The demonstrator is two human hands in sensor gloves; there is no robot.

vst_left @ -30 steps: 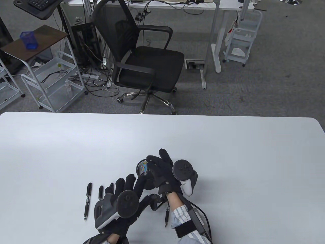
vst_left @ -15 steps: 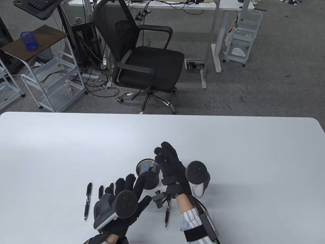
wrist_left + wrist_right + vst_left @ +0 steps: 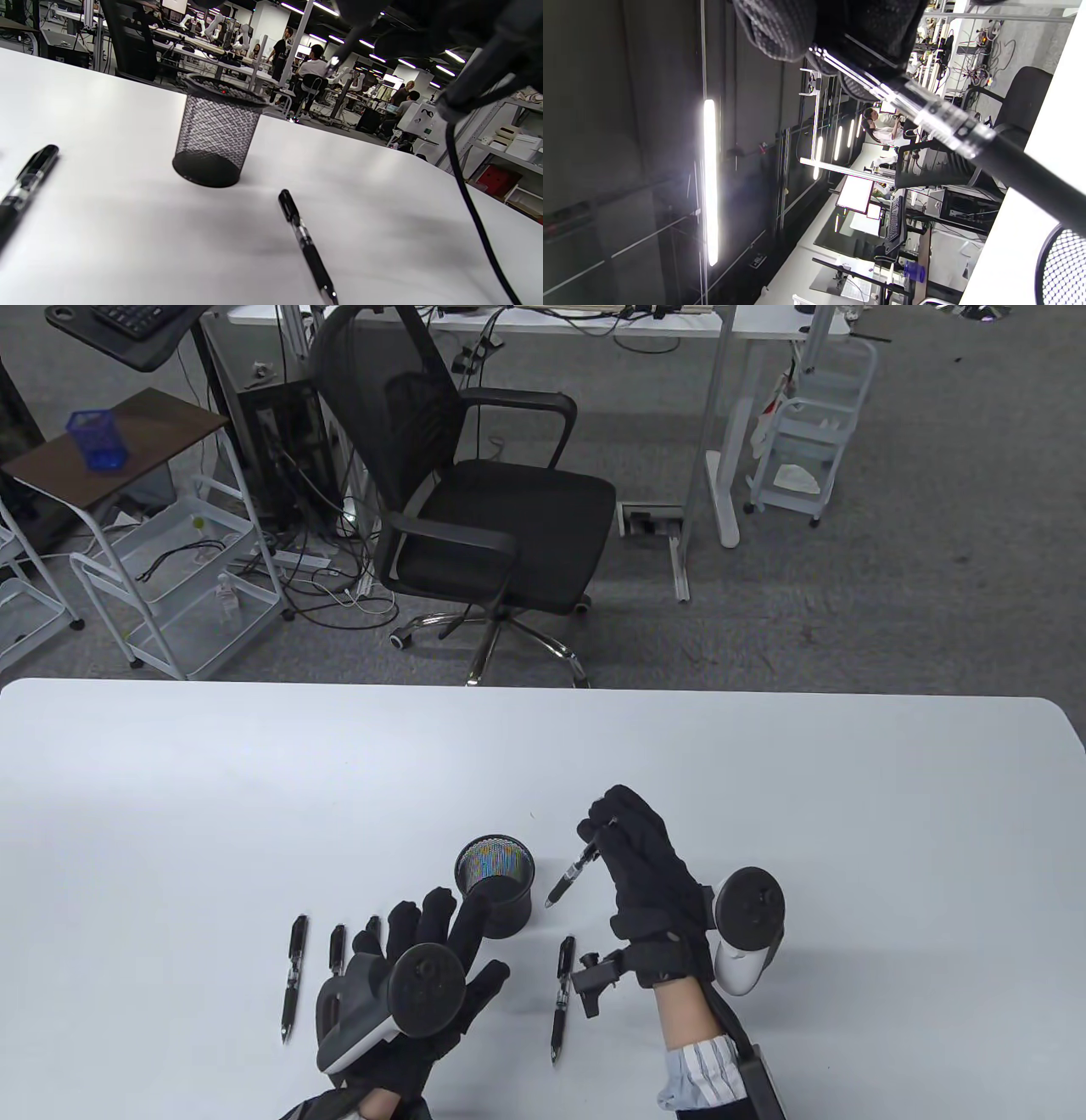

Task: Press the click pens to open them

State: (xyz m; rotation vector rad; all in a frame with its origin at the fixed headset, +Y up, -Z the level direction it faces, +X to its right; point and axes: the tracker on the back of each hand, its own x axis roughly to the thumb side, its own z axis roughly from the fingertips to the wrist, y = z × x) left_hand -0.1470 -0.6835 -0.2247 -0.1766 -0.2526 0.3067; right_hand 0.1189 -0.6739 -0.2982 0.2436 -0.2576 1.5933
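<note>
My right hand (image 3: 612, 830) pinches a black click pen (image 3: 577, 865) in the air just right of the black mesh pen cup (image 3: 495, 882), tip slanting down and left. The right wrist view shows that pen's clear barrel and black grip (image 3: 971, 133) under my fingers, with the cup rim (image 3: 1054, 267) at the lower right. My left hand (image 3: 424, 920) lies flat with straight fingers beside the cup's near side and holds nothing. Another pen (image 3: 561, 997) lies on the table between my hands; in the left wrist view this pen (image 3: 305, 245) is in front of the cup (image 3: 216, 131).
Two more pens (image 3: 293, 977) (image 3: 337, 947) lie left of my left hand, and a third is partly hidden under its fingers. The white table (image 3: 764, 814) ends at a far edge, with a black office chair (image 3: 484, 500) behind it.
My right hand has lifted a pen out of the cup and carried it up and to the right. My left hand has stayed put.
</note>
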